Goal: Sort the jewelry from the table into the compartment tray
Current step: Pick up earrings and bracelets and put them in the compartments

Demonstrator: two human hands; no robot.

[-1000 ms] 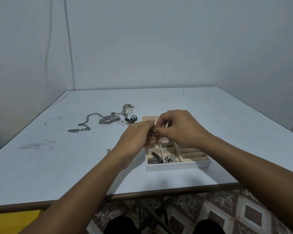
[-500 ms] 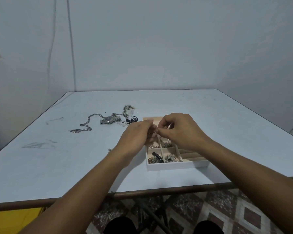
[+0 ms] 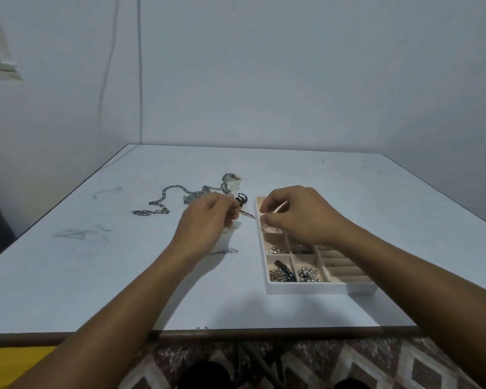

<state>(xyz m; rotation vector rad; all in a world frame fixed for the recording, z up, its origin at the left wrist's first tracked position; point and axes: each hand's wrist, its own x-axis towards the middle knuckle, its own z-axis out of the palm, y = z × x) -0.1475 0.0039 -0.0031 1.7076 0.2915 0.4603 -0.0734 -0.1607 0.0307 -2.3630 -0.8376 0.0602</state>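
Just left of the tray, the left hand pinches a slim pin, tip pointing right, trayward; right hand fingers curled (cannot tell on what).

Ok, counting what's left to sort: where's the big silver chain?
Head view: the silver chain lies on the table, left of the compartment tray, just beyond the left hand.

Left hand: bare forearm reaching in from lower left, fingers curled, fingertips pinching a slim silver-toned metal jewelry piece that points right.
Right hand: forearm from lower right, knuckles up, fingers curled, thumb meeting forefinger; contents indiscernible.
Hands apart.
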